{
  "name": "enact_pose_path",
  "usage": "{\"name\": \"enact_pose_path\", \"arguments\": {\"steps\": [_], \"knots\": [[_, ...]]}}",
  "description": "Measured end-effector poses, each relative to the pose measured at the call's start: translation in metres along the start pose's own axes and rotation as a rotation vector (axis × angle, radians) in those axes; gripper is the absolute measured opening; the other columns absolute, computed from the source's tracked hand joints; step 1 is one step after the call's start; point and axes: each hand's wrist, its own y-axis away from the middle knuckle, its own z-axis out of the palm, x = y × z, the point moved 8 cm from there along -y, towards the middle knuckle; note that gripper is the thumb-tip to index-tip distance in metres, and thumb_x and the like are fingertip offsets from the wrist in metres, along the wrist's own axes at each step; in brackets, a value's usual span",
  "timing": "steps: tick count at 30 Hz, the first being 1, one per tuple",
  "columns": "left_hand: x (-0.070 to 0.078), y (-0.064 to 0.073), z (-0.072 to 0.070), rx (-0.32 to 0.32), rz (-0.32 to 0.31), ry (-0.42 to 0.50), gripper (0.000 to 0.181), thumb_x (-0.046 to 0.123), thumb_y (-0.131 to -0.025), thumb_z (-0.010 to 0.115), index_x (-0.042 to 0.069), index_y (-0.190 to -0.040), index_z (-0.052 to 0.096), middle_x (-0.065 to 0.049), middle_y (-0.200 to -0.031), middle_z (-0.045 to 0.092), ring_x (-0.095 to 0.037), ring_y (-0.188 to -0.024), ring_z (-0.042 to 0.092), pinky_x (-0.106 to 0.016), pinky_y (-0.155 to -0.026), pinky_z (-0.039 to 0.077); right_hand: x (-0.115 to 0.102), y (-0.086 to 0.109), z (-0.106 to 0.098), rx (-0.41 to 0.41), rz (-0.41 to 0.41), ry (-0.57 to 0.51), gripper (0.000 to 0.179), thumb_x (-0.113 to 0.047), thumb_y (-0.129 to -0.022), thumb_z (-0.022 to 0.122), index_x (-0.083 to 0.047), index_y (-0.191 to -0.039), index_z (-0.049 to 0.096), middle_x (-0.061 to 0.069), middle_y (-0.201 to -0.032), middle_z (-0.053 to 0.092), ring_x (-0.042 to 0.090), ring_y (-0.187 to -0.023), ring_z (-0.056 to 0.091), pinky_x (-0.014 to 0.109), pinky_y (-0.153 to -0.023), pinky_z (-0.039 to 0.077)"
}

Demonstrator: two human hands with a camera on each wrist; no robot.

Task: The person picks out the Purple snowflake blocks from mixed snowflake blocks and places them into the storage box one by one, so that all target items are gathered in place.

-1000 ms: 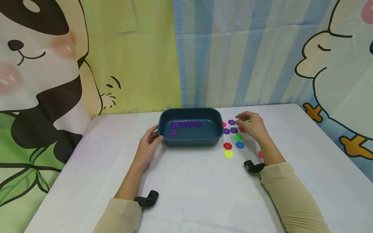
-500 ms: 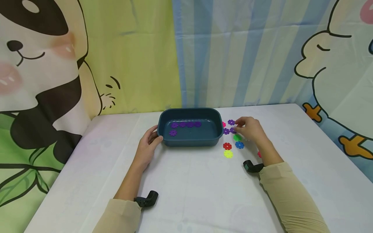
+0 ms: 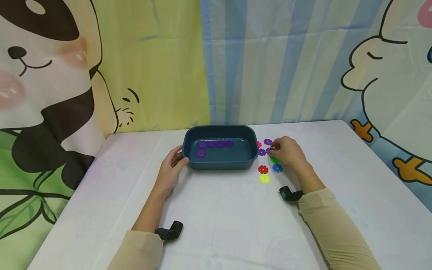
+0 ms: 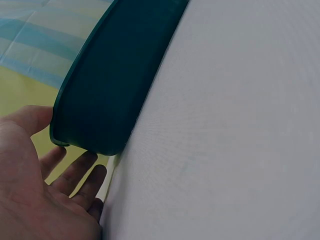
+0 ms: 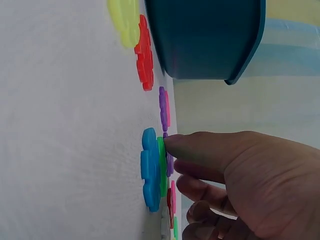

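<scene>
A dark teal plastic tub (image 3: 221, 165) stands at the back of the white table. My left hand (image 3: 170, 170) grips its left end, thumb at the rim and fingers against the end wall. Several purple snowflake discs (image 3: 220, 144) lie inside. To the tub's right my right hand (image 3: 291, 153) is low over more loose discs, its thumb and index finger at the edges of a purple snowflake disc (image 5: 170, 162). A blue disc (image 5: 150, 170) and a green disc (image 5: 162, 165) lie just in front of those fingertips. The right hand's other fingers are loosely curled.
Beside the tub lie another purple disc (image 3: 267, 141), a red disc (image 3: 263, 169), a yellow disc (image 3: 264, 178) and a partly hidden pink disc (image 3: 259, 144). Cartoon-printed cloth (image 3: 162, 67) hangs right behind the table (image 3: 219, 217).
My right hand has come down slightly and to the left, from beside the green and red discs onto the purple disc. The left hand and tub have stayed in place.
</scene>
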Motion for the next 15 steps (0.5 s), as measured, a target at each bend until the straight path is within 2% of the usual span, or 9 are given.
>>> {"name": "enact_pose_path", "arguments": {"steps": [8, 15], "knots": [[-0.0003, -0.0001, -0.0004, -0.005, -0.001, 0.006, 0.057, 0.023, -0.104, 0.061, 0.019, -0.158, 0.042, -0.017, -0.15, 0.056, -0.028, -0.138, 0.052, -0.045, -0.12, 0.037, 0.0001, -0.0004, 0.0001, -0.018, -0.004, -0.015, 0.033, -0.022, -0.095, 0.074, -0.001, -0.12, 0.068, 0.019, -0.11, 0.06, 0.033, -0.099, 0.056, 0.041, -0.085, 0.056], [0.0016, 0.001, 0.001, -0.01, -0.003, 0.012, 0.058, 0.022, -0.105, 0.061, 0.019, -0.158, 0.041, -0.017, -0.151, 0.055, -0.028, -0.138, 0.052, -0.044, -0.12, 0.037, -0.0001, 0.0021, -0.0022, -0.024, 0.016, -0.034, 0.033, -0.023, -0.096, 0.073, -0.005, -0.122, 0.062, 0.019, -0.108, 0.065, 0.032, -0.097, 0.058, 0.041, -0.082, 0.055]]}}
